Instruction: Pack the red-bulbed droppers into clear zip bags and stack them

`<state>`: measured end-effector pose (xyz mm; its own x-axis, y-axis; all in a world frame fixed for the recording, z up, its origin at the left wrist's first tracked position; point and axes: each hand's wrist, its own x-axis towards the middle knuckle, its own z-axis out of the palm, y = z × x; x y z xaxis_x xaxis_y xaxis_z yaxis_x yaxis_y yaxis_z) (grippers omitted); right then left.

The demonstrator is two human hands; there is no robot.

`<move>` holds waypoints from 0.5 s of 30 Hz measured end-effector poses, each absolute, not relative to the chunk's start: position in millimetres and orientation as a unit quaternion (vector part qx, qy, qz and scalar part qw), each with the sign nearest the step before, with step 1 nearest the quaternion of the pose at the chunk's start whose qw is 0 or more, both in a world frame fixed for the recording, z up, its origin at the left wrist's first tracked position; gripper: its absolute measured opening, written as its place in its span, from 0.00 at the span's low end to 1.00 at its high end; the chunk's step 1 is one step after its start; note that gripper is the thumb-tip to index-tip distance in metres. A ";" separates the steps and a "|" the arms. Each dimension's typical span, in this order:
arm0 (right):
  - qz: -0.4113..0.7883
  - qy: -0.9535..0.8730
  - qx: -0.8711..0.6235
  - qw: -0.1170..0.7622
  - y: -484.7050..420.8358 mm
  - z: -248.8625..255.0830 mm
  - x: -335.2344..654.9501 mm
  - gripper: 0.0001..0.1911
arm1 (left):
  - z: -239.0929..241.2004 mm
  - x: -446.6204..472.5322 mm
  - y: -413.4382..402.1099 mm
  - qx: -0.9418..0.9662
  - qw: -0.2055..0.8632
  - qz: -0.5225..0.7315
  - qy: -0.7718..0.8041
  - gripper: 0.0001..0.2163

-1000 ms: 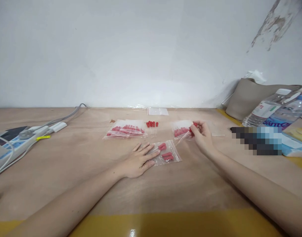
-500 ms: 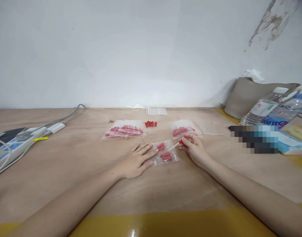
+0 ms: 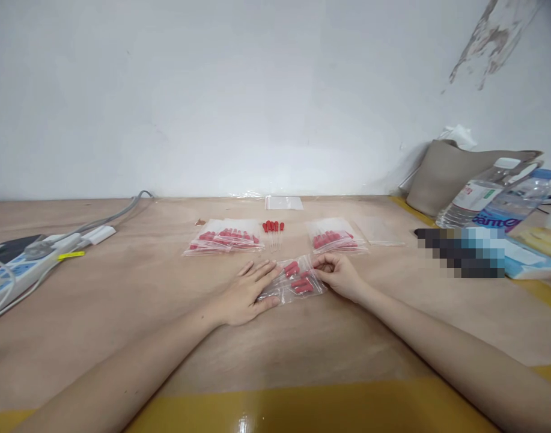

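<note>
Hands on a small bag on the wooden table [image 3: 122, 313]

Left hand [image 3: 246, 296] lies flat and wide on the small bag [image 3: 293, 284], beside the right hand [image 3: 340, 275], which pinches its edge. It looks light, soft and slippery; the edges seem best to hold. Red droppers [image 3: 297, 278] sit inside.

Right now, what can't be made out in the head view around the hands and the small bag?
- Right hand: fingertips curl at the edge of the small zip bag; whether they pinch a red-capped dropper is hidden.
- Dropper count in that bag: too small, overlapping.
- Left hand: its fingers cover the bag's left end.
- Pixelated object: blurred out.
- Device with cables: cut by the left edge.
</note>
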<state>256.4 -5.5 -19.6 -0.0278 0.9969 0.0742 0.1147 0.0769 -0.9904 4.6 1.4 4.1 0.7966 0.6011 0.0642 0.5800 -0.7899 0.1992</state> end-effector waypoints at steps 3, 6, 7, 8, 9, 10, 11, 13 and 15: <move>0.493 -0.555 -0.475 0.473 -7.1 -16.1 251.6 0.17 | 3.9 4.4 1.5 0.945 0.088 0.060 0.309 0.28; 0.509 -0.554 -0.470 0.462 -10.4 -10.9 251.5 0.18 | 4.4 4.4 1.3 0.946 0.087 0.059 0.308 0.28; 0.512 -0.558 -0.474 0.449 -11.4 -9.2 252.4 0.18 | 4.7 4.3 1.3 0.946 0.086 0.059 0.306 0.28; 0.516 -0.565 -0.479 0.431 -12.3 -7.5 253.4 0.18 | 4.9 4.3 1.3 0.947 0.085 0.060 0.305 0.28; 0.518 -0.573 -0.483 0.412 -13.1 -5.9 254.2 0.19 | 5.1 4.2 1.3 0.947 0.085 0.060 0.302 0.28; 0.518 -0.579 -0.489 0.397 -13.9 -4.3 254.7 0.19 | 5.3 4.1 1.3 0.948 0.085 0.061 0.301 0.28; 0.517 -0.582 -0.495 0.387 -14.7 -2.8 254.5 0.20 | 5.4 4.0 1.5 0.948 0.086 0.061 0.300 0.28; 0.512 -0.579 -0.502 0.387 -16.6 0.0 252.4 0.19 | 5.4 3.8 1.8 0.949 0.089 0.060 0.297 0.29; 0.513 -0.575 -0.500 0.394 -18.8 1.9 248.9 0.18 | 5.3 3.7 2.2 0.950 0.094 0.061 0.293 0.29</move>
